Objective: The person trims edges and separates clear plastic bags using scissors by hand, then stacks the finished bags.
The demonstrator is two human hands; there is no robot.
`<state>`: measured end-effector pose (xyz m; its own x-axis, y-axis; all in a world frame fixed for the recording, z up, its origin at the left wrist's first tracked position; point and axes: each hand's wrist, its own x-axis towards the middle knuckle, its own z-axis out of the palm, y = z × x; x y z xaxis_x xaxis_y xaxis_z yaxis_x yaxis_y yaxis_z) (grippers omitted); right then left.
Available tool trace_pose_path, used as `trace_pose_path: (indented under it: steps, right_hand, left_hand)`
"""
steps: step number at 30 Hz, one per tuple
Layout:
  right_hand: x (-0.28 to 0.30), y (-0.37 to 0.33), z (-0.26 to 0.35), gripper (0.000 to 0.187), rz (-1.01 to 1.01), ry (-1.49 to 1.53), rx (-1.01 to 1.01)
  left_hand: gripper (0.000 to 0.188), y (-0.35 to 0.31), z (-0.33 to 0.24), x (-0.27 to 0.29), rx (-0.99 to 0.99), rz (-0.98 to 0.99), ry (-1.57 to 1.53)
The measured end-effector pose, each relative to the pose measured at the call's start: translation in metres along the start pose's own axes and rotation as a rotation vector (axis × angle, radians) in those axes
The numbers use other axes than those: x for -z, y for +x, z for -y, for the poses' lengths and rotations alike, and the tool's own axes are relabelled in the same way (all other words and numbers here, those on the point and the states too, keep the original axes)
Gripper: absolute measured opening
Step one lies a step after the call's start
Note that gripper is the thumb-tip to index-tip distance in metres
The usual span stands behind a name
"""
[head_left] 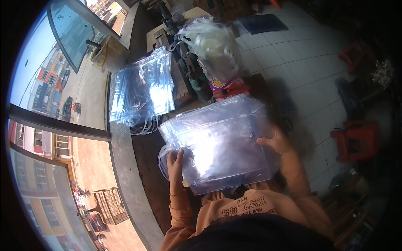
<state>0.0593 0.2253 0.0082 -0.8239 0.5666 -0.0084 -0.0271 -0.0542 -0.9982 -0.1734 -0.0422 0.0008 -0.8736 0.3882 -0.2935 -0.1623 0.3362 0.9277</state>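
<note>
Nearest the camera, along the bottom of the head view, spread a dark shape and an orange-brown sweatshirt. Above them, at the middle of the frame, is a flat stack of clear bags; whether its lower edge touches the sweatshirt I cannot tell. The left hand is closed on the stack's left edge, beside pale looped handles. The right hand is clamped on the right edge, thumb on top, other fingers hidden.

Toward the upper left, a second pile of bags lies near the stack's corner, leaving little room. A red packet sits close along the upper edge. At left, a grey ledge runs beside the window; at right, floor tiles give the widest room, reaching to a red stool.
</note>
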Motion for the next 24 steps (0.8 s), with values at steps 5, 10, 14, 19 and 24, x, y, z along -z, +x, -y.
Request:
trace_pose_path:
  steps: [5, 10, 14, 19, 24]
  right_hand:
    - [0.001, -0.005, 0.031, 0.057, -0.042, 0.006, -0.094]
    - [0.009, 0.010, 0.085, 0.055, 0.117, 0.045, -0.044]
    - [0.000, 0.018, 0.150, 0.053, 0.106, -0.246, 0.168]
    - [-0.043, 0.058, 0.266, 0.048, 0.370, -0.855, 0.610]
    - [-0.075, 0.087, 0.320, 0.045, 0.302, -1.087, 0.994]
  left_hand:
    - [0.027, -0.034, -0.018, 0.023, -0.182, -0.078, -0.314]
    - [0.031, -0.051, -0.067, 0.030, -0.211, 0.077, -0.349]
    - [0.039, -0.047, -0.067, 0.011, -0.196, -0.050, -0.429]
    - [0.041, -0.026, -0.074, 0.000, -0.194, 0.151, -0.785]
    - [0.045, -0.025, -0.073, -0.012, -0.219, 0.363, -0.805]
